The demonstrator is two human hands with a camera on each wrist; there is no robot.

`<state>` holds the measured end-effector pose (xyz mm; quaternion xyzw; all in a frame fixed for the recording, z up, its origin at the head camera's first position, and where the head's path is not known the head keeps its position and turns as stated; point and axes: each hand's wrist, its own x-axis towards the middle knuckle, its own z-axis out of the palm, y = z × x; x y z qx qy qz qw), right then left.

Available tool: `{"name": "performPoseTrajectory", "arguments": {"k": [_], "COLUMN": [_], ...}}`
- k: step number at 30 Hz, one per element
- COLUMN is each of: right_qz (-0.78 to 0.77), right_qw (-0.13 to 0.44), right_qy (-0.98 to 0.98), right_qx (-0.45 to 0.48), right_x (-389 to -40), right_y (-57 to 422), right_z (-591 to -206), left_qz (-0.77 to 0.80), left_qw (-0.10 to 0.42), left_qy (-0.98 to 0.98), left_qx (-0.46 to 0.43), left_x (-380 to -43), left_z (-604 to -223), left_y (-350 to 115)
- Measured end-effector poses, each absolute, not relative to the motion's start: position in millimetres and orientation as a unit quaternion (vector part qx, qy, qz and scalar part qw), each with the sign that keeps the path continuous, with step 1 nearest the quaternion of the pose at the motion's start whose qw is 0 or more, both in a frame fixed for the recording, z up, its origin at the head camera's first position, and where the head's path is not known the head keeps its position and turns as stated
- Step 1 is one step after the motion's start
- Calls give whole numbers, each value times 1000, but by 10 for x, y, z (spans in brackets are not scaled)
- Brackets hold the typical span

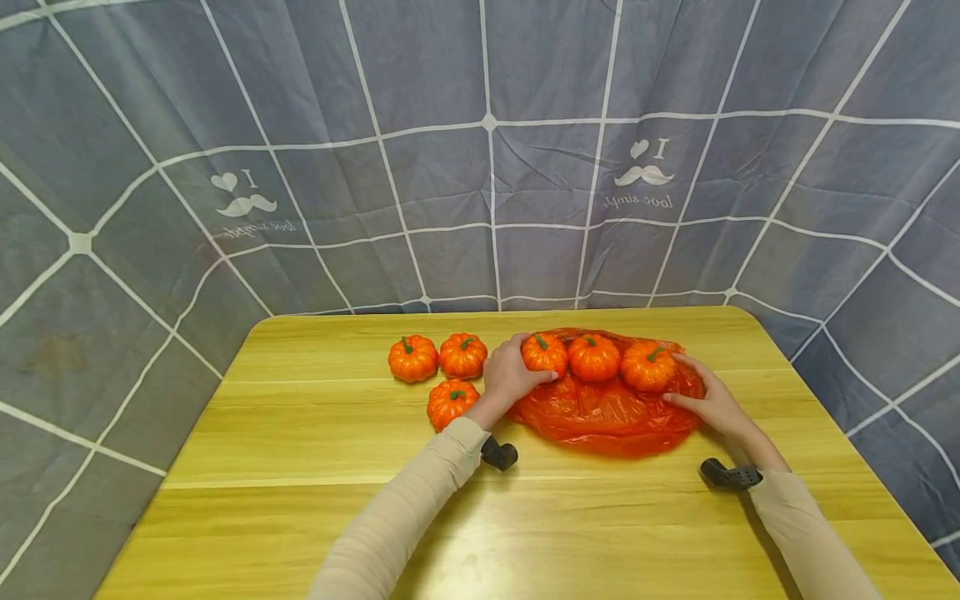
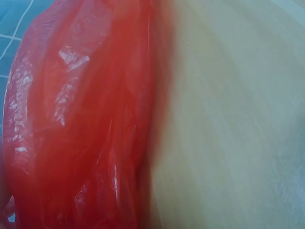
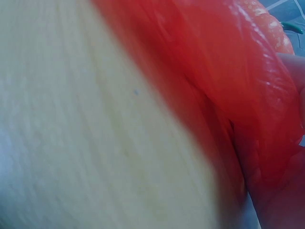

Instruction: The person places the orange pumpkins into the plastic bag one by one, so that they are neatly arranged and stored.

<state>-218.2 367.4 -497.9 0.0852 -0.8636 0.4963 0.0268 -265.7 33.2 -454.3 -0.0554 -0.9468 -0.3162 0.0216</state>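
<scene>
A crumpled red plastic bag (image 1: pixel 607 417) lies on the wooden table, with three small orange pumpkins in a row along its far part. My left hand (image 1: pixel 512 375) grips the left pumpkin (image 1: pixel 544 353) of that row, thumb on the near side and fingers on the far side. Beside it sit the middle pumpkin (image 1: pixel 594 357) and the right pumpkin (image 1: pixel 648 366). At the bag's right end my right hand (image 1: pixel 712 406) rests with thumb and fingers spread beside the right pumpkin. Red film fills much of the left wrist view and partly covers the hand in the right wrist view.
Left of the bag stand three more pumpkins: one at the far left (image 1: pixel 412 359), another beside it (image 1: pixel 462 356), and a nearer one (image 1: pixel 452 403) partly behind my left forearm. A grey checked curtain (image 1: pixel 450 183) hangs around the table (image 1: pixel 300 467).
</scene>
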Motion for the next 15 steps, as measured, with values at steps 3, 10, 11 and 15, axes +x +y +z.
{"name": "performPoseTrajectory", "arguments": {"k": [3,10,11,15], "right_qz": [498,498,497,502], "right_qw": [28,36,36,29], "right_qy": [-862,-862,-862,-860], "right_qx": [87,90,90,90], "right_x": [-2186,-2186,-2186,-2175], "right_y": [3671,3675,3676,3668], "right_z": [-4982,-4984,-4983,-4963], "left_qz": [-329,-352,-350,-353], "left_qw": [37,70,73,87], "left_qy": [-942,-930,-930,-928], "left_qx": [-60,-80,-81,-84], "left_x": [-2645,-2639,-2637,-2613], "left_z": [-4539,-4487,-4477,-4443], "left_y": [319,317,320,316]}}
